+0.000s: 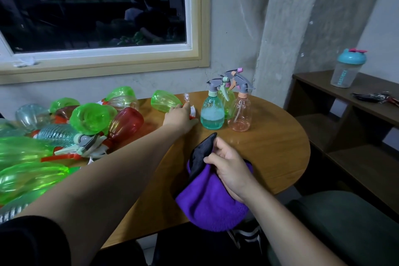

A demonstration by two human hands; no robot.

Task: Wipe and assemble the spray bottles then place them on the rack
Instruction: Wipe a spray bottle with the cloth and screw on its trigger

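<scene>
Two hands are working at a round wooden surface point(269, 157). The left hand point(180, 117) is closing on a green plastic bottle point(165, 100) left of three assembled spray bottles point(226, 106); the right hand point(230, 167) is gripping a purple fleece cloth point(207, 203). Wiping likely comes next.

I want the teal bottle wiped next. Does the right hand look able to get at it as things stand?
Probably yes. The right hand holds the purple cloth, and bare table lies between it and the upright teal bottle. The left hand sits beside that bottle, not across the path.
</scene>
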